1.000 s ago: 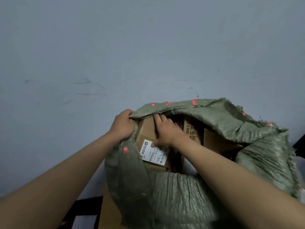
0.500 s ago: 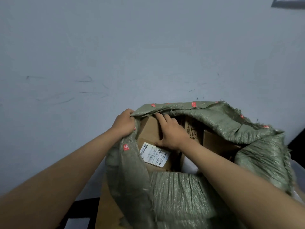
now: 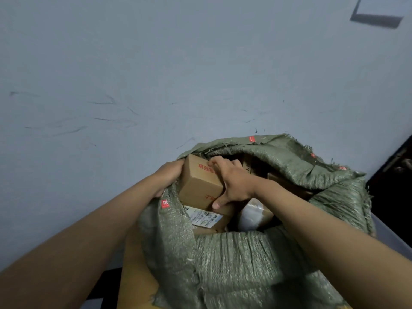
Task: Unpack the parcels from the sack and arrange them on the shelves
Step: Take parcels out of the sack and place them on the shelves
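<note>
A green woven sack (image 3: 240, 264) stands open in front of me, full of cardboard parcels. My right hand (image 3: 234, 181) grips a small brown box with red print (image 3: 198, 186), fingers over its far top edge and thumb under its near corner; the box is tilted up at the sack's left rim. My left hand (image 3: 168, 175) clutches the left rim of the sack beside that box. Below it lies a parcel with a white shipping label (image 3: 205, 217), and to the right a parcel wrapped in clear tape (image 3: 254, 215). More boxes sit in shadow deeper inside.
A plain grey-blue wall (image 3: 178, 74) rises just behind the sack. A brown cardboard surface (image 3: 133, 275) shows under the sack at lower left. A dark gap (image 3: 392, 186) opens at the right edge. No shelves are in view.
My right hand has lifted the small brown box out of the pile, tilting it up toward the sack's left rim. The labelled parcel beneath is now more exposed. My left hand still holds the rim.
</note>
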